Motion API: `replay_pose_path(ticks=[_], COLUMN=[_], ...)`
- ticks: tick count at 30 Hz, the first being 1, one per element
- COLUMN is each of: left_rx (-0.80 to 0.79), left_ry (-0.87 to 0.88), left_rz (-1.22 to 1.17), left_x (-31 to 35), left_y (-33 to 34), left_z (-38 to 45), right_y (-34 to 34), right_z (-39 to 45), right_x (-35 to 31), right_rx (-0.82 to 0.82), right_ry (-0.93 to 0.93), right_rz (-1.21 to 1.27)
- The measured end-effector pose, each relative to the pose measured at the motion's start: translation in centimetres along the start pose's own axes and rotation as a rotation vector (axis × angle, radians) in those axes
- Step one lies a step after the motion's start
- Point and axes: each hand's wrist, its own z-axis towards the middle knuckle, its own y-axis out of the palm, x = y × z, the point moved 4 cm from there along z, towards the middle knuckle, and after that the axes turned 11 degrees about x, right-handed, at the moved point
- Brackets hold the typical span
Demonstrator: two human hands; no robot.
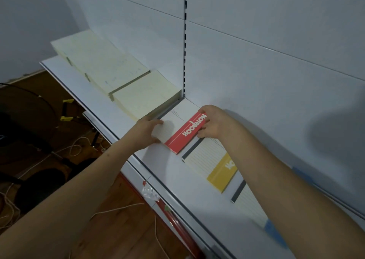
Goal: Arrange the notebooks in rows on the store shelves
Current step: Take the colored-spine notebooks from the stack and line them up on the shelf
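Both hands seating the red notebook (180, 130) at the left end of the row.
Left hand (147, 131) grips its pale edge, right hand (212, 123) pinches the red band; it lies flat on the shelf (158, 158), beside the yellow notebook (212, 165). Next, likely: square it to the divider, align with neighbours, let go.
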Motion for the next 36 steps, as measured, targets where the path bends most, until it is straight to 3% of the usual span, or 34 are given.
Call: replay_pose_path(ticks=[5,8,12,15,18,24,30,34,36], left_rx=[-0.072,0.033,0.203,0.144,0.013,-0.235,-0.471,-0.476,-0.455], left_ry=[0.048,0.090,0.316,0.569,0.760,1.172,1.282,1.329,1.322], left_rz=[0.041,0.032,-0.170,-0.276,-0.341,-0.367,-0.428,-0.392,-0.358], left_x=[2.0,6.1,16.1,25.2,34.6,51.9,66.0,72.6,74.5], left_y=[-0.7,-2.2,-2.1,1.8,7.6,17.4,24.1,27.1,28.0], left_z=[-1.4,-3.8,-9.6,-14.2,-19.6,-36.3,-52.8,-58.8,-59.9], right_y=[-0.5,-3.5,-11.4,-19.2,-28.9,-51.6,-74.6,-84.5,-86.2], right_z=[-1.8,-4.6,-11.2,-16.2,-21.2,-30.9,-43.4,-46.2,-45.9], right_x=[0.4,0.2,0.0,1.7,5.4,18.3,34.5,42.5,44.5], right_rx=[-0.024,0.036,0.235,0.432,0.640,1.121,1.656,1.543,1.480], right_ry=[-0.062,-0.292,-0.684,-0.895,-0.973,-0.858,-0.509,-0.209,-0.187], right_rz=[-0.024,-0.110,-0.201,-0.230,-0.203,-0.365,-0.568,-0.721,-0.770])
